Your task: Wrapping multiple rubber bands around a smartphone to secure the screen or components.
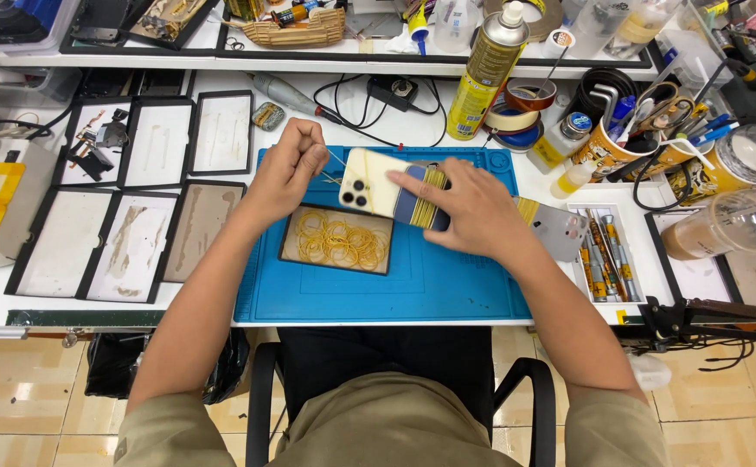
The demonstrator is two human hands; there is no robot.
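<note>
A cream-backed phone (369, 180) with three camera lenses lies on a blue work mat (413, 277), its right part wrapped in many yellow rubber bands (432, 197). My right hand (471, 210) presses down on the wrapped part. To the phone's left, my left hand (290, 166) is closed and pinches a rubber band stretched toward the phone. In front of the phone, a small black tray (336, 240) holds several loose yellow rubber bands.
Several shallow black-rimmed trays (136, 182) lie left of the mat. A tall spray can (484, 71), tape rolls (516, 117), small bottles, cups of tools (629, 138) and plastic cups (728, 220) crowd the back and right. A tool tray (607, 259) sits right of the mat.
</note>
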